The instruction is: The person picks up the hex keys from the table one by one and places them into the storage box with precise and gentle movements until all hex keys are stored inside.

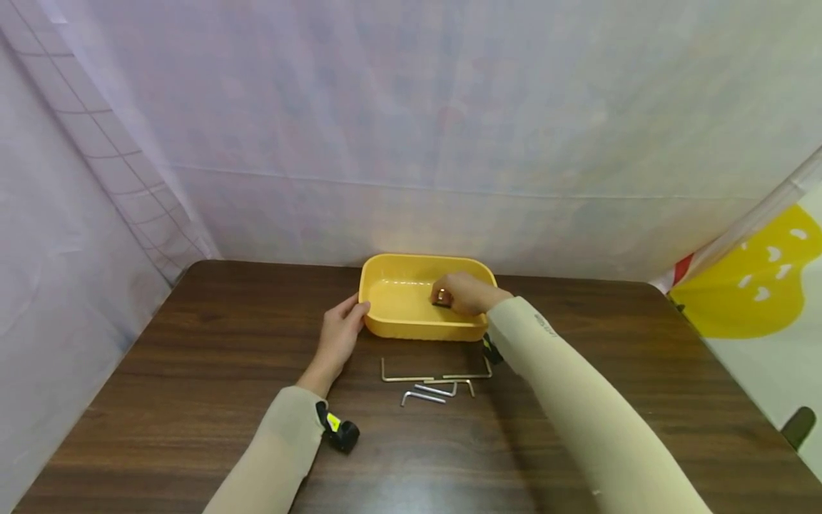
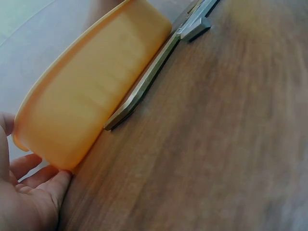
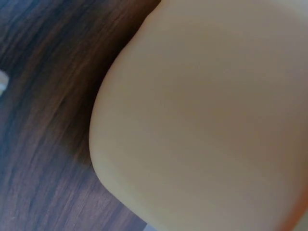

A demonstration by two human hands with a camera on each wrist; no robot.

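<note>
Yellow tray point(image 1: 411, 327) sits at the bench's point(image 1: 193, 371) far edge, left hand point(image 1: 338, 334) spread against its corner, right hand point(image 1: 464, 293) curled inside around something small and dark. Hex keys point(image 1: 432, 382) lie near; a nudged tray could scatter them.

Long beige sleeves on both arms, bare left hand point(image 1: 338, 333) and right hand point(image 1: 464, 293), black wrist-worn camera point(image 1: 340, 431) with yellow tag

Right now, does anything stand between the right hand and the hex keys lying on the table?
Yes: the near wall of the yellow tray. The right hand is inside the tray, while the hex keys lie on the table just in front of it.
</note>
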